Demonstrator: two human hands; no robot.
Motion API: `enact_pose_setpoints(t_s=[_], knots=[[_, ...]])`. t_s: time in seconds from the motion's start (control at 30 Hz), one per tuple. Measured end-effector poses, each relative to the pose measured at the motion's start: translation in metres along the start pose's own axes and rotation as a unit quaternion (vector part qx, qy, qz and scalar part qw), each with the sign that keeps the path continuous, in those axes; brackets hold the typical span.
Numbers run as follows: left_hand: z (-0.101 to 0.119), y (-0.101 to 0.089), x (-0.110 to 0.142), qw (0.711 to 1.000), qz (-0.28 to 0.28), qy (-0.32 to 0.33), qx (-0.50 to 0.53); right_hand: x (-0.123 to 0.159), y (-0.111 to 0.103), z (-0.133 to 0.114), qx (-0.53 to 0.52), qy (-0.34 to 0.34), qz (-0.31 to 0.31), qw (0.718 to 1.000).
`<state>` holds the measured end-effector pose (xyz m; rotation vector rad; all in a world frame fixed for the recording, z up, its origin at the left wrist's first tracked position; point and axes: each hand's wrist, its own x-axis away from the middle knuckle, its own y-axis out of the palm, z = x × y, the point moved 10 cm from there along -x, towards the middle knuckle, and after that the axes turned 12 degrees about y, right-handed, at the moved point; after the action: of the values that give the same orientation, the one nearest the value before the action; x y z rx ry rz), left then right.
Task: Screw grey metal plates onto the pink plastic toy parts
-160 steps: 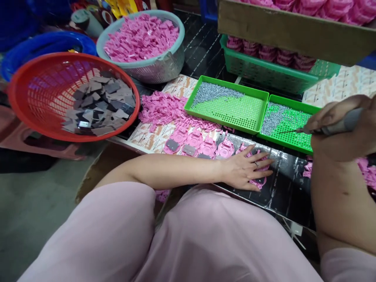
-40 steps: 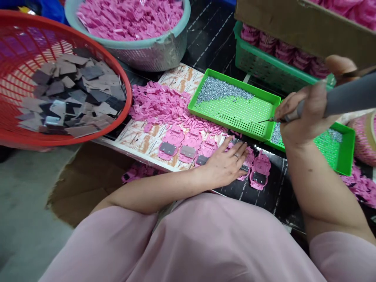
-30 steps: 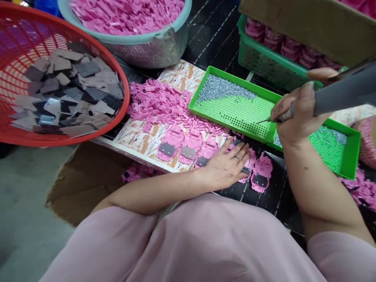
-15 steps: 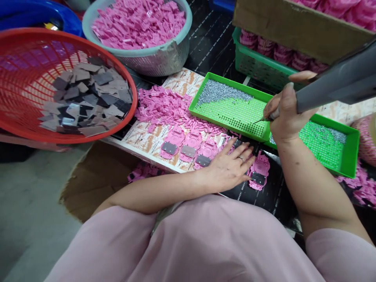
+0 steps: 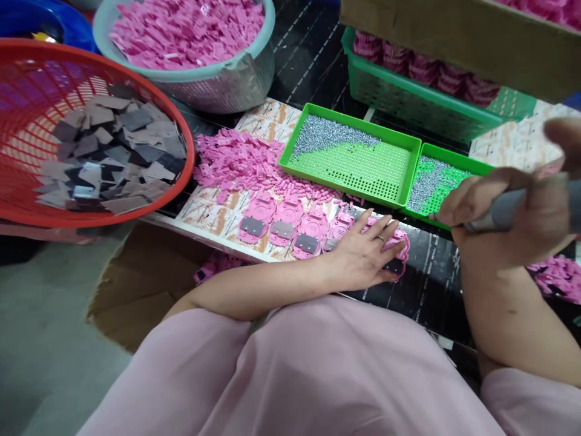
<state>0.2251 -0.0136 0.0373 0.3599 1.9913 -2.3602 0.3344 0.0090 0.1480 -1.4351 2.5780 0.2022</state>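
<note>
My left hand [image 5: 363, 254] lies spread, palm down, over the right end of a row of pink plastic housings [image 5: 258, 209]. One housing [image 5: 400, 254] shows partly past its fingers; others beneath the palm are hidden. Dark or grey plates [image 5: 253, 226] sit on the lower parts of the housings. In my right hand [image 5: 521, 242] is a grey power screwdriver [image 5: 492, 212], its front end near the edge of the right green tray [image 5: 447, 155]. The bit is too blurred to make out. Small metal screws [image 5: 424, 189] lie in that tray.
Another green tray [image 5: 376, 172] of screws stands to the left, beside a heap of small pink parts [image 5: 240, 158]. A red basket [image 5: 193, 142] holds grey plates. Behind are a pale basin [image 5: 227, 82] of pink pieces, a green crate [image 5: 408, 112] and a cardboard box [image 5: 445, 51].
My right hand has drawn the screwdriver from over the left tray rightward to the right tray's near edge. My left hand has slid right onto the end housing, which stood uncovered before.
</note>
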Motion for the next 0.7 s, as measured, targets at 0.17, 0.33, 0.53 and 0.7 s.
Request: enact_pose_setpoints(t_s=[0.17, 0.33, 0.53, 0.7], knots=[[0.000, 0.003, -0.002, 1.000, -0.018, 0.004, 0.006, 0.031, -0.006, 0.011, -0.064, -0.038, 0.026, 0.997], [-0.001, 0.006, -0.003, 1.000, -0.020, -0.001, 0.009, 0.032, 0.002, 0.009, -0.069, -0.057, 0.005, 0.996], [-0.001, 0.009, -0.005, 1.000, -0.030, 0.000, 0.010, 0.030, 0.003, 0.029, -0.075, -0.064, -0.056, 0.994], [-0.001, 0.011, -0.006, 0.999, -0.031, -0.005, -0.002, 0.031, 0.010, 0.024, -0.058, -0.072, -0.099, 0.991]])
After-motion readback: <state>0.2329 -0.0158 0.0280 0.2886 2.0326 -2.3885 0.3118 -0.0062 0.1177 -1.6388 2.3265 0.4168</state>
